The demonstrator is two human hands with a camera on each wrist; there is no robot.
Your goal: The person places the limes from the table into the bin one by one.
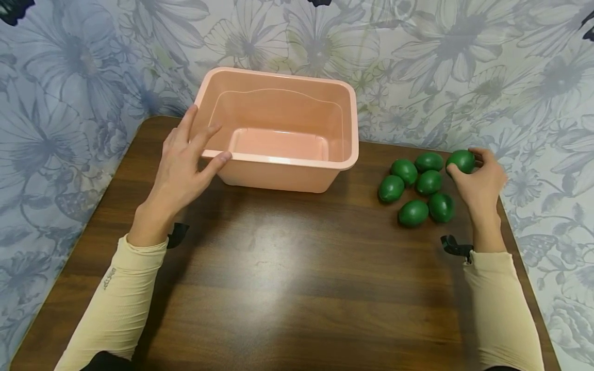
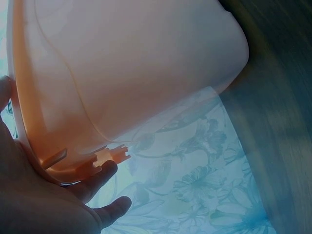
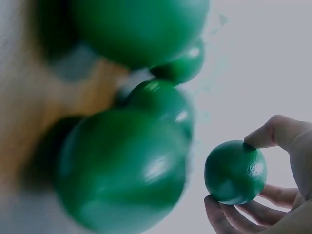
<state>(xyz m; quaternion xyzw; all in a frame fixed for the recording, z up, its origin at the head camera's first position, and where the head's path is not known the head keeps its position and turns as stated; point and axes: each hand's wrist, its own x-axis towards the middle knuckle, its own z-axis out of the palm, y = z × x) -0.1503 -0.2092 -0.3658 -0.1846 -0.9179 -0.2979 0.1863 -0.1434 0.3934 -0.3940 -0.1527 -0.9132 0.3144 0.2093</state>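
At the left front corner of a pink plastic basin (image 1: 278, 178), my left hand (image 1: 178, 165) rests on the rim. Its thumb lies along the front edge, and its fingers spread fairly straight over the left side. The left wrist view shows the basin wall (image 2: 146, 58) beside the fingers (image 2: 114, 207). Over at the right, my right hand (image 1: 482, 180) pinches a glossy dark-green egg-shaped object (image 3: 235, 173) between thumb and fingertips. Several matching green egg-shaped objects (image 1: 413, 213) lie grouped to the left of that hand; in the right wrist view some look large and blurred.
The basin stands upright at the back of the brown wooden table (image 1: 260, 288), with only its bare pink floor showing inside. Floral-patterned covering (image 1: 464, 62) lies beyond the back and side edges. Small black mounts (image 1: 455, 246) sit at both wrists.
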